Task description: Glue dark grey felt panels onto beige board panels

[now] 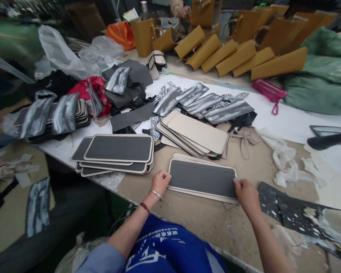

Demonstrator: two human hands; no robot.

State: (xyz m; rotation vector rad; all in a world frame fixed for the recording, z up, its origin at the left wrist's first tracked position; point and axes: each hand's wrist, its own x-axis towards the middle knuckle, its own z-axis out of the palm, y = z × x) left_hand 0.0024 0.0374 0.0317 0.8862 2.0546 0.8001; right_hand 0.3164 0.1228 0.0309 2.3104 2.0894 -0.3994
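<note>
A dark grey rectangular panel with a cream border point(202, 178) lies on top of a few cream-edged pieces at the table's front. My left hand point(160, 182) pinches its left edge between thumb and fingers. At the opposite end, my right hand point(246, 194) grips the right edge, thumb on top. To the left sits a stack of similar grey panels point(119, 148). Right behind the held panel, a fanned pile of cream panels point(197, 131) lies with the cream side up.
Grey strips smeared with white point(203, 103) lie behind the piles. Mustard bags point(235, 60) line the back, where a person's hand point(184, 12) shows. A pink pouch point(269, 90) and a black handle-like object point(329, 140) are at right, near glue-spotted dark sheets point(297, 214).
</note>
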